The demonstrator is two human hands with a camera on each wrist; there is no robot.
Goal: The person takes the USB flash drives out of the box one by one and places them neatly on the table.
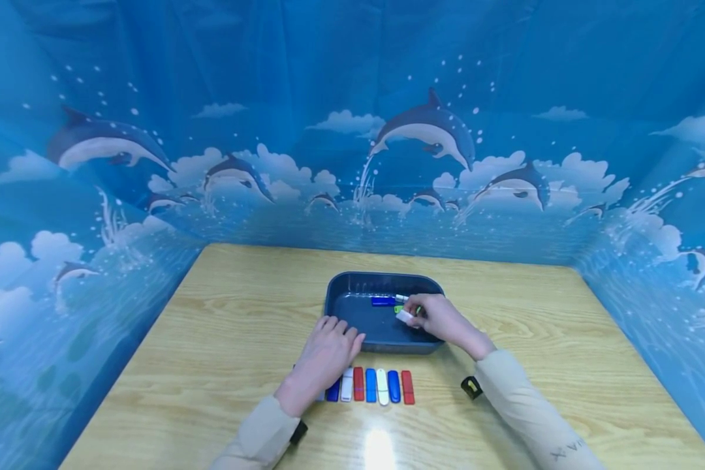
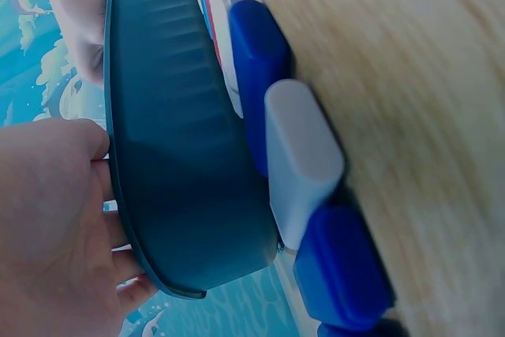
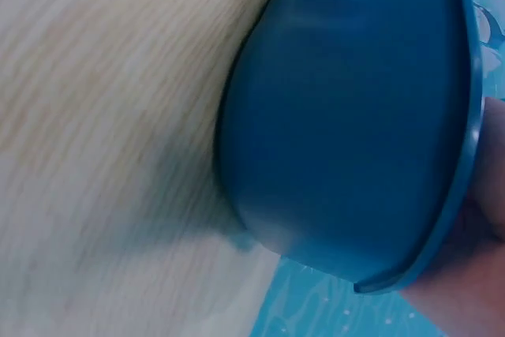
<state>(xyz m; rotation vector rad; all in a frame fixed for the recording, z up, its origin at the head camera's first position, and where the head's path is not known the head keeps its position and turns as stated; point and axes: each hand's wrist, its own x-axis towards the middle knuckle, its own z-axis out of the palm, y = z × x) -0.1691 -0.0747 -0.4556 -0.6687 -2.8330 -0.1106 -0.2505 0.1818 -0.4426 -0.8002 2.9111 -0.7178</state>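
A dark plastic tray (image 1: 352, 313) stands on the table. Inside it, my right hand (image 1: 440, 318) pinches a white USB stick (image 1: 404, 316) between thumb and fingers. Close by on the tray floor lie a blue USB stick (image 1: 382, 301) and a green one (image 1: 397, 309), partly covered by the hand. My left hand (image 1: 328, 349) rests on the near left rim, its fingers reaching over the edge, as the left wrist view also shows. In the right wrist view the tray wall (image 3: 347, 132) hides what the right hand holds.
Several USB sticks stand side by side in front of the tray, among them a red one (image 1: 408, 387), a white one (image 1: 382, 386) and a blue one (image 1: 394, 386). My left forearm overlaps the row's left end. A dolphin-print curtain (image 1: 329, 130) surrounds the wooden table (image 1: 258, 287).
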